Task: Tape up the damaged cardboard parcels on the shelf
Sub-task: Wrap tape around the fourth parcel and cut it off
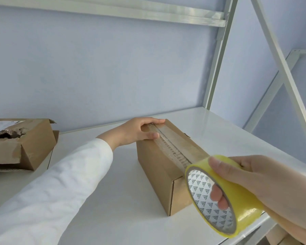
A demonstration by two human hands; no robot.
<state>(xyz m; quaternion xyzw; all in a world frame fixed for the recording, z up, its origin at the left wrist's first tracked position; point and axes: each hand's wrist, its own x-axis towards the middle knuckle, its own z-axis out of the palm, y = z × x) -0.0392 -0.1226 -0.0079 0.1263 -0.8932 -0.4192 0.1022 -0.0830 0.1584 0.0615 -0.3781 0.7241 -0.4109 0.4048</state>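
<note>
We see a closed cardboard parcel point(155, 167) lying on the white shelf point(113, 200), with a strip of clear tape point(168, 145) running along its top seam. The left hand point(145, 129), in a white sleeve point(60, 183), grips the parcel's far end, fingers curled over the edge and thumb on the tape. The right hand point(251, 177) holds the yellow tape roll point(237, 206) just off the parcel's near end, thumb on the outside and fingers through the core. A torn parcel point(35, 144) sits open well to the left.
</note>
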